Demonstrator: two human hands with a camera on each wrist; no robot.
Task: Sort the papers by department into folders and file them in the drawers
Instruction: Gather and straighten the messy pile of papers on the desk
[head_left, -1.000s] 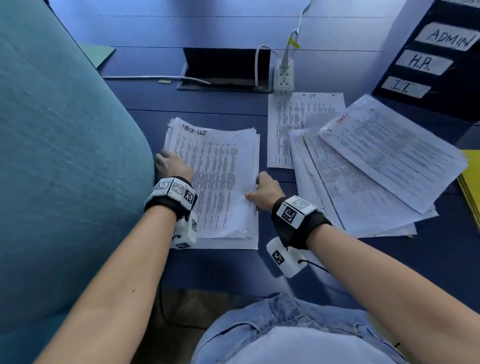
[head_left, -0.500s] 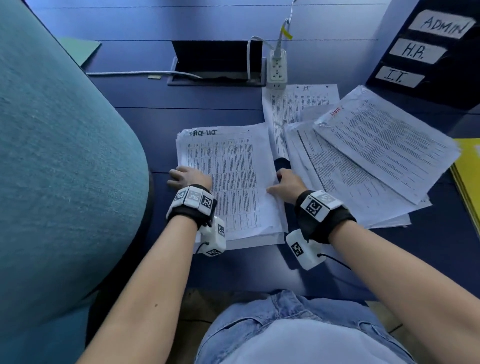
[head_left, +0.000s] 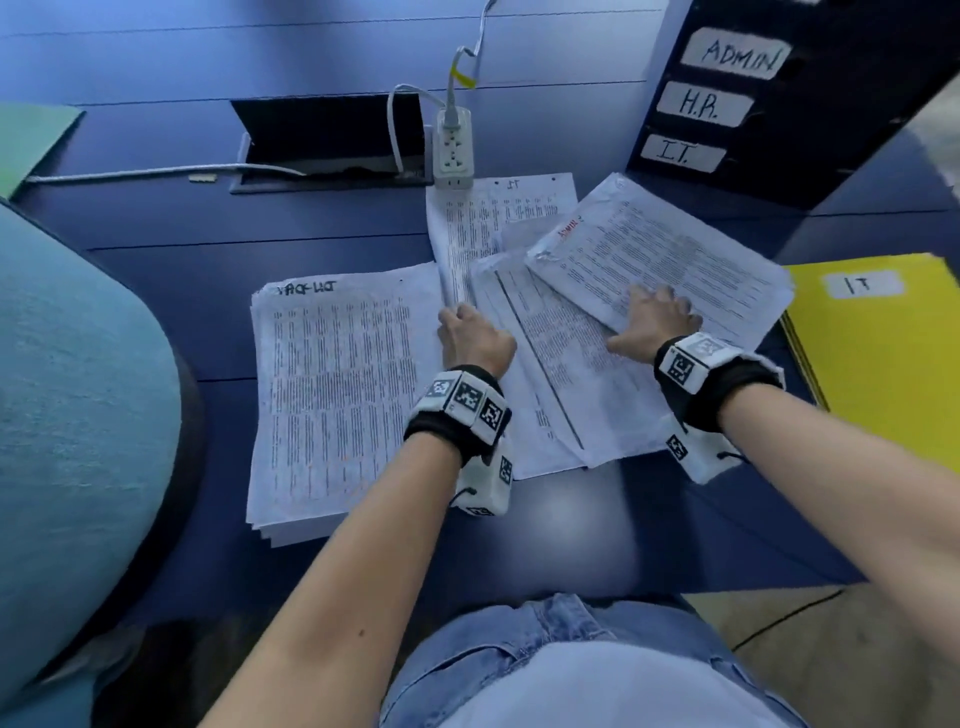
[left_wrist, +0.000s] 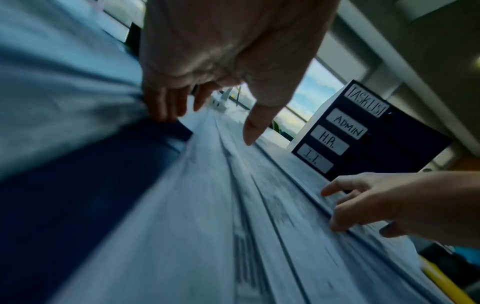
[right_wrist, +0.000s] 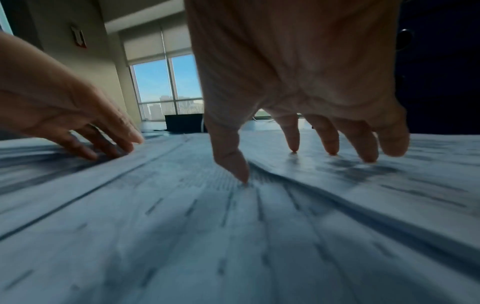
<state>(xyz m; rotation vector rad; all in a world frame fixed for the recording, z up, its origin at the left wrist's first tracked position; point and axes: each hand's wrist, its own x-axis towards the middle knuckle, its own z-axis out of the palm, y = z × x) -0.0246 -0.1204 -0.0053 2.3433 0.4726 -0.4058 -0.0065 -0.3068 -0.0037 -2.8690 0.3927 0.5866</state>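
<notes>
A squared stack of printed papers (head_left: 337, 395) headed "task list" lies at the left of the blue desk (head_left: 208, 249). To its right, loose papers (head_left: 561, 384) are fanned out, with a sheet marked ADMIN (head_left: 675, 254) on top and an IT sheet (head_left: 498, 218) behind. My left hand (head_left: 467, 338) rests at the fanned pile's left edge, its fingers (left_wrist: 166, 107) straight and touching paper. The right hand (head_left: 654, 322) presses its spread fingertips (right_wrist: 332, 144) on the ADMIN sheet. A yellow folder (head_left: 878, 353) labelled IT lies at the right. The black drawer unit (head_left: 727, 104) carries ADMIN, H.R. and I.T. labels.
A white power strip (head_left: 453, 150) with cables stands beside an open cable hatch (head_left: 332, 140) behind the papers. A green folder (head_left: 26, 140) lies at the far left. A teal chair back (head_left: 67, 415) crowds the left side. Bare desk shows in front of the papers.
Both hands have left the task list stack and moved right to the fanned pile. The right hand now presses on the ADMIN sheet; the left sits at the pile's left edge.
</notes>
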